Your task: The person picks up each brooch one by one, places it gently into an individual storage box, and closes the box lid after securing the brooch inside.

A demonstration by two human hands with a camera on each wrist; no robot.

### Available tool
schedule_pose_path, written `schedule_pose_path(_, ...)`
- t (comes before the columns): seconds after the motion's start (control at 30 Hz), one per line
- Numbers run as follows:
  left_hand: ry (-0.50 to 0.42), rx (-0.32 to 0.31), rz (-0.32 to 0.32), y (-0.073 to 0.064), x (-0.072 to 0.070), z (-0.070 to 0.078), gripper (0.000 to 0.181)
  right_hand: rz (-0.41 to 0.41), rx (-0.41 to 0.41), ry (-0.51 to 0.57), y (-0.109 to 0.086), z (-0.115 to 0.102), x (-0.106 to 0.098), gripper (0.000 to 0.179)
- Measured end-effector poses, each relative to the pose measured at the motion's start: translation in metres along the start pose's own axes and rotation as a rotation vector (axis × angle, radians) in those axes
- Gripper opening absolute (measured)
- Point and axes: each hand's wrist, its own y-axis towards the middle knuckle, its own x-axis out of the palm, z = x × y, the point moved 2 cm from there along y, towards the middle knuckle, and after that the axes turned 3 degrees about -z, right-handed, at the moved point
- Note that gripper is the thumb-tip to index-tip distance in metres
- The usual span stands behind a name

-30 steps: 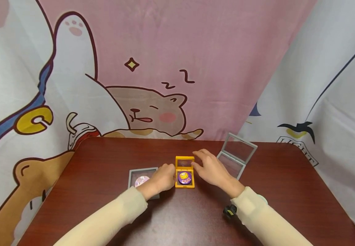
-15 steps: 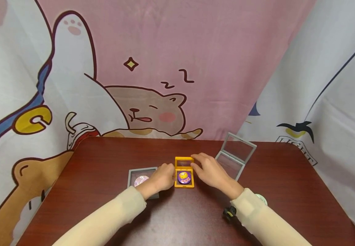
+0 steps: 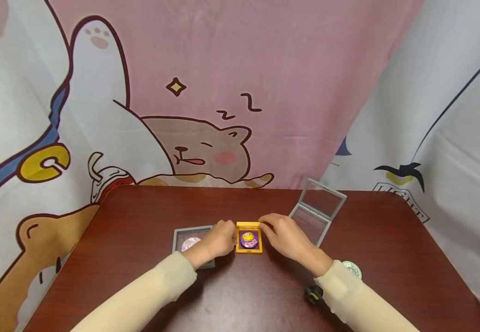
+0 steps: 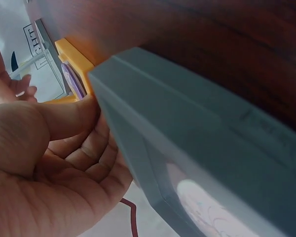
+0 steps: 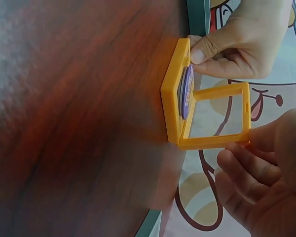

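Observation:
A small yellow hinged display case (image 3: 249,251) lies on the table with a round purple badge (image 3: 249,239) in its base. Its see-through yellow-framed lid (image 5: 245,113) stands up from the hinge, roughly at a right angle to the base in the right wrist view. My left hand (image 3: 219,240) pinches the left side of the base between thumb and fingers. My right hand (image 3: 287,237) holds the lid's free corner with thumb and forefinger. Next to the left hand lies a grey case (image 4: 197,113), partly hidden by it, with a pale pink badge (image 3: 190,243) inside.
Behind the right hand, a larger grey case (image 3: 317,213) stands with its clear lid raised. A pale green round badge (image 3: 353,268) lies by the right sleeve. A small black object (image 3: 313,294) shows under that cuff. The brown table (image 3: 248,295) ends at a printed curtain (image 3: 306,92).
The yellow lid has swung from leaning back to upright, so it looks narrower from above. My right hand came slightly forward and down with it. The left hand stayed at the base.

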Motion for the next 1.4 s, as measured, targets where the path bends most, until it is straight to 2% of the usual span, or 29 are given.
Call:
schedule_pose_path(0.37, 0.016, 0.001, -0.010, 0.002, 0.001, -0.003, 0.045, -0.037, 0.003, -0.019, -0.015, -0.006, 0.007, 0.020)
schedule_pose_path(0.53, 0.002, -0.022, -0.018, 0.002, 0.001, -0.005, 0.052, -0.042, -0.018, -0.021, -0.020, -0.007, 0.011, 0.018)
schedule_pose_path(0.73, -0.022, -0.013, -0.034, 0.002, 0.002, -0.005, 0.060, -0.060, -0.054, -0.010, -0.025, -0.007, 0.014, 0.011)
schedule_pose_path(0.9, -0.042, -0.002, -0.043, 0.000, 0.001, -0.003, 0.058, -0.094, -0.042, -0.006, -0.027, -0.006, 0.016, 0.010)
schedule_pose_path(1.13, 0.027, -0.054, -0.041, 0.025, 0.041, -0.045, 0.038, -0.136, -0.050, 0.028, -0.027, -0.006, 0.019, 0.009)
schedule_pose_path(1.4, 0.010, -0.101, -0.049, 0.022, 0.044, -0.044, 0.040, -0.161, -0.041, 0.033, -0.028, -0.006, 0.022, 0.008)
